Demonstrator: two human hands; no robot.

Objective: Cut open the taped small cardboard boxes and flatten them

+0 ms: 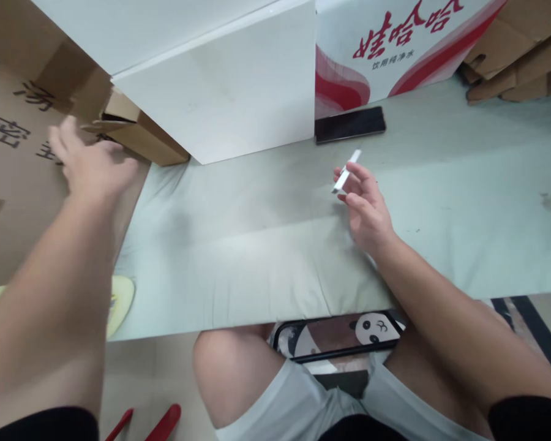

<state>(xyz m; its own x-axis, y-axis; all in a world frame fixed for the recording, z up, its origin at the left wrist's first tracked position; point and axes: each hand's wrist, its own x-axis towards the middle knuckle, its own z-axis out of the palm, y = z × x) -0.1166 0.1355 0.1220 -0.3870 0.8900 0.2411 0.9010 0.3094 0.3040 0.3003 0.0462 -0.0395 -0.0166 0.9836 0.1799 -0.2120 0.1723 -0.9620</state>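
Observation:
My right hand holds a slim white bar above the cloth, fingers and thumb closed around its middle. The bar slants up to the right and has a dark lower end; I cannot make out its kind. At the left, my left hand reaches up with its fingers apart, slightly blurred, and nothing shows in it. Closest to it is a small open cardboard box with a raised flap. Whether the hand touches that box, I cannot tell.
A pale green cloth covers the surface before me. At the back stand a white panel-like box and a red-and-white carton, with a black phone in front. Large printed cardboard fills the left; folded cardboard sits back right.

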